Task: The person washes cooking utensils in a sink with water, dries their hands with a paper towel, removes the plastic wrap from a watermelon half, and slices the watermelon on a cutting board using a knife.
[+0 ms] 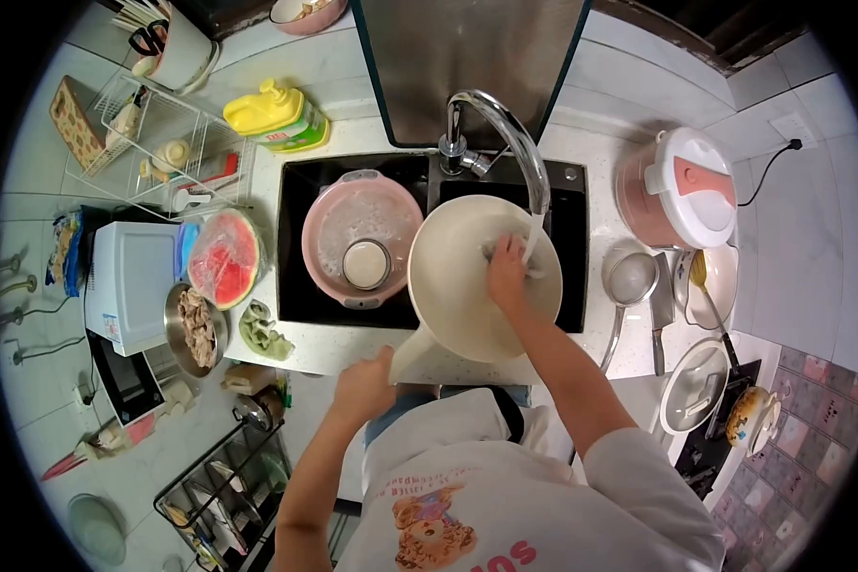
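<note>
My left hand (364,386) is wrapped round the handle (412,355) of a cream-coloured frying pan (467,315), which is tilted over the right sink basin. Inside the pan, my right hand (507,272) presses its fingers against the surface. A small grey wad (489,250), mostly covered by those fingers, shows at their edge. Water runs from the chrome faucet (520,133) into the pan right beside my right hand. In the left basin stands a pink tub (316,229) of sudsy water, with a round cup (366,264) of whitish liquid in it.
Left of the black sink (291,310) are a yellow detergent jug (276,116), a wrapped watermelon half (224,257), a metal bowl of meat (221,329) and a green cloth (265,331). A pink rice cooker (648,200), strainer (631,276), cleaver (662,305) and glass lid (694,386) lie right.
</note>
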`<state>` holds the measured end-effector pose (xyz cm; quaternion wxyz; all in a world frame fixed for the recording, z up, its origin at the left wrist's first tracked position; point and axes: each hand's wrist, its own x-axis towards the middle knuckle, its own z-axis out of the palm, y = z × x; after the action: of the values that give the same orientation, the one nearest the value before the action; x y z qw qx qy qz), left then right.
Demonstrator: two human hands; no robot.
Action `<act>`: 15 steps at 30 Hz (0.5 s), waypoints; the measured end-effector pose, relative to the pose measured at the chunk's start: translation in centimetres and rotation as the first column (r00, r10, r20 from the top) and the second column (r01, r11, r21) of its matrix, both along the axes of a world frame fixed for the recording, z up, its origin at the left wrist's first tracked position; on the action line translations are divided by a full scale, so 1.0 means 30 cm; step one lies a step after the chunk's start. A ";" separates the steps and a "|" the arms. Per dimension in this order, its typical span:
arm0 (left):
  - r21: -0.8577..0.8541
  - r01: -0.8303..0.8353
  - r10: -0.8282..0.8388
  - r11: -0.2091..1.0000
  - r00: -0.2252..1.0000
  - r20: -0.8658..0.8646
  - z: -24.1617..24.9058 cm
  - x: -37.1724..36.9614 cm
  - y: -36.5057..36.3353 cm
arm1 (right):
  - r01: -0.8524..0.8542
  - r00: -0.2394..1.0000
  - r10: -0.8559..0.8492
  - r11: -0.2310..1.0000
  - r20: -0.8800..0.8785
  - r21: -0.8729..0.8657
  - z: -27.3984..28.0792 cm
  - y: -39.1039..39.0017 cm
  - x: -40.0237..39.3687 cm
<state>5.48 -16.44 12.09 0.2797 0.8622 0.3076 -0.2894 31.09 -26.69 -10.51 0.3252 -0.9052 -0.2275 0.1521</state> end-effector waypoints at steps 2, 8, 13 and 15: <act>0.011 0.001 -0.001 1.000 1.000 0.020 -0.006 0.005 -0.015 | 0.201 0.971 -0.162 0.949 -0.173 0.242 -0.086 0.142 0.051; 0.030 -0.007 0.005 1.000 0.998 0.061 -0.040 0.009 -0.051 | -0.079 0.758 0.365 0.874 -0.541 0.479 0.074 0.231 -0.075; 0.017 -0.016 0.015 1.000 0.998 0.056 -0.039 0.004 -0.044 | -0.753 0.364 0.751 0.586 -0.550 0.301 0.157 -0.101 -0.059; 0.012 -0.019 0.018 1.000 0.999 0.037 -0.038 0.003 -0.044 | -0.707 0.524 0.611 0.700 -0.594 0.097 0.071 -0.149 0.035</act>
<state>5.56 -17.76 10.94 0.2825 0.8662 0.3123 -0.2690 32.15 -31.17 -8.39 0.2242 -0.6793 -0.4290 0.5515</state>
